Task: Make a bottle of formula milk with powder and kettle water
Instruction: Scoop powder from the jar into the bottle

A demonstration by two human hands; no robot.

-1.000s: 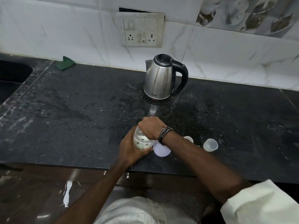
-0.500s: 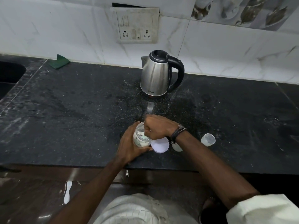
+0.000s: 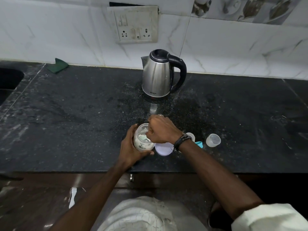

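Head view: the left hand [image 3: 131, 149] wraps around the side of a clear round jar of white powder [image 3: 142, 139], clamped on it and holding it tilted on the dark speckled stone bench [image 3: 66, 114] near the front edge. The right hand [image 3: 160, 129] is closed at the jar mouth with its fingertips inside; a scoop is probably held there, but it is hidden, so what the fingers close on cannot be told. The jar's round white lid [image 3: 164, 149] lies flat just beside the jar. A small clear plastic cap [image 3: 213, 140] stands further right, with a turquoise plastic piece [image 3: 199, 144] between it and the wrist. The feeding bottle itself cannot be identified with certainty. The stainless steel electric kettle with black handle [image 3: 158, 75] stands upright behind the jar, well apart, lid shut. To do the step well, keep the jar braced, load the scoop fully and level it before lifting clear. A small logo is printed low on the kettle body; its letters are too small to read.
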